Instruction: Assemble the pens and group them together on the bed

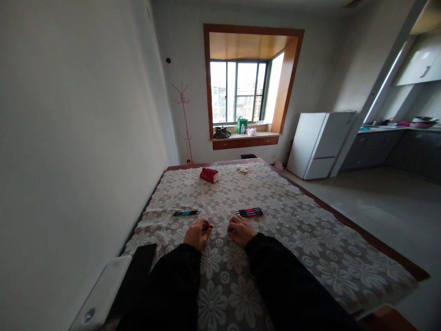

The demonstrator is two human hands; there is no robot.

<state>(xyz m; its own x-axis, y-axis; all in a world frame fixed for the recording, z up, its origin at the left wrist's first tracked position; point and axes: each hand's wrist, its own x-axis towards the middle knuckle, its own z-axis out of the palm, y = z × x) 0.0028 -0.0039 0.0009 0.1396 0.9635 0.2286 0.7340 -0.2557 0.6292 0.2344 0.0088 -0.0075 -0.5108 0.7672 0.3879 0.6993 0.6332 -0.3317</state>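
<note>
Pale walls enclose a tabletop spread with a floral cloth. The left hand and right hand are closed just short of the pens, respectively pinching a dark slim piece and a mostly hidden item. Light fingertip pressure should keep both steady.

Daylight enters a sliding window in a wood-framed bay at top centre, a pink coat stand to its left. At right, a white refrigerator and grey kitchen cabinets stand on pale floor tiles; a plain wall fills the left.
</note>
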